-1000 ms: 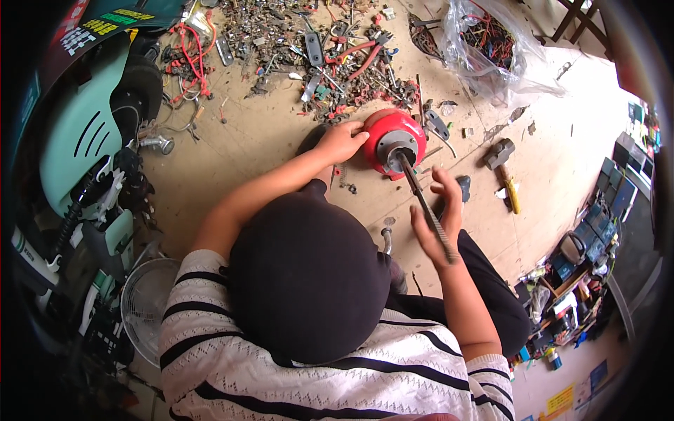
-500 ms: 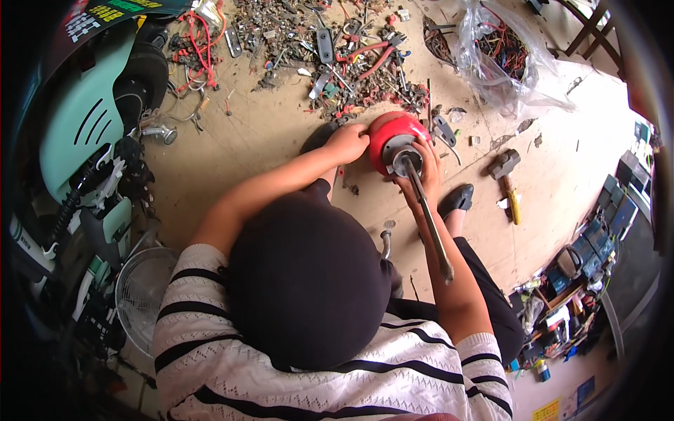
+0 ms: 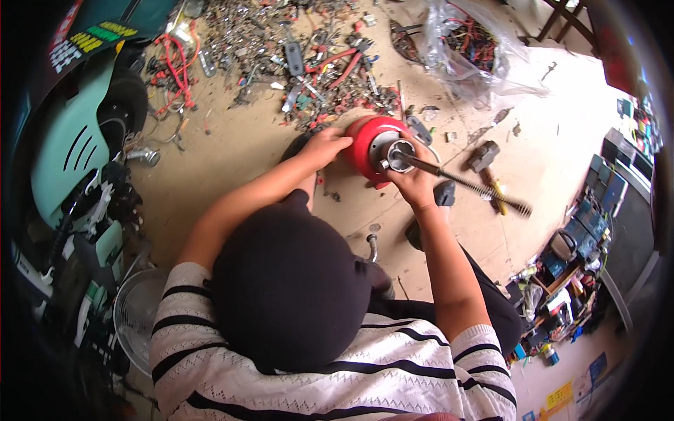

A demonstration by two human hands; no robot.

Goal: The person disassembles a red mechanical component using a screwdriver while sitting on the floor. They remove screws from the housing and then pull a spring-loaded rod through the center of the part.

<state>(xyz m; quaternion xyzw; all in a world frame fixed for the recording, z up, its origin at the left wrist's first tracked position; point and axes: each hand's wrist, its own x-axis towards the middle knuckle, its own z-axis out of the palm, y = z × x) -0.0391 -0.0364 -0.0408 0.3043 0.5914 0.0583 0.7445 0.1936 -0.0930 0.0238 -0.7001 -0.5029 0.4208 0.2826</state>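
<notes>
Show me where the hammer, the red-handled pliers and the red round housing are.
Hammer point(image 3: 484, 156): head view, on its metal head.
Red-handled pliers point(image 3: 347, 69): head view, on one red handle.
Red round housing point(image 3: 362, 144): head view, on the left part of its red shell.

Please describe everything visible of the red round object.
The red object is rounded and glossy, perhaps painted metal. Its grey, metal-looking collar, with small dark holes and an open ring, faces the camera and right; from it a long rod, spring-like toward its outer end, slants right. The left grip touches its red left side; the right grip clasps the collar. Scattered small parts lie nearby; its underside is hidden.
</notes>
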